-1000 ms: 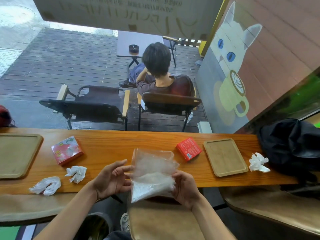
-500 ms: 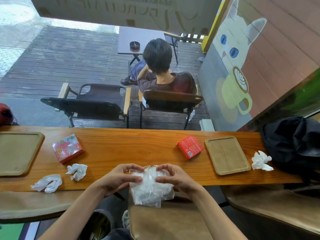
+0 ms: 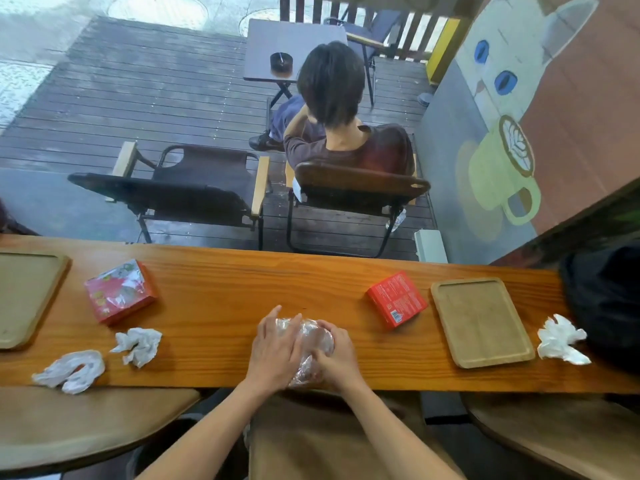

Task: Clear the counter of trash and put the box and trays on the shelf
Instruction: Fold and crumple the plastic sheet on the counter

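Note:
A clear plastic bag [image 3: 313, 341] is scrunched into a ball on the wooden counter [image 3: 221, 299], near its front edge. My left hand [image 3: 273, 351] presses on its left side and my right hand [image 3: 337, 355] clasps its right side. A small red box [image 3: 396, 299] lies to the right, beside a wooden tray [image 3: 481, 322]. Another wooden tray [image 3: 24, 299] sits at the far left. A red tissue pack [image 3: 119, 291] lies left of centre. Crumpled white tissues lie at the left [image 3: 69, 370], [image 3: 138, 344] and at the far right [image 3: 561, 341].
A black bag [image 3: 606, 299] rests at the counter's right end. Wooden stool seats [image 3: 86, 420] stand below the counter's front edge. Beyond the counter, a person sits in a chair [image 3: 356, 188] on the deck, next to an unoccupied chair [image 3: 194, 188].
The flat plastic bag I held up in front of me has been crumpled into a ball and brought down onto the counter. Both hands moved forward with it.

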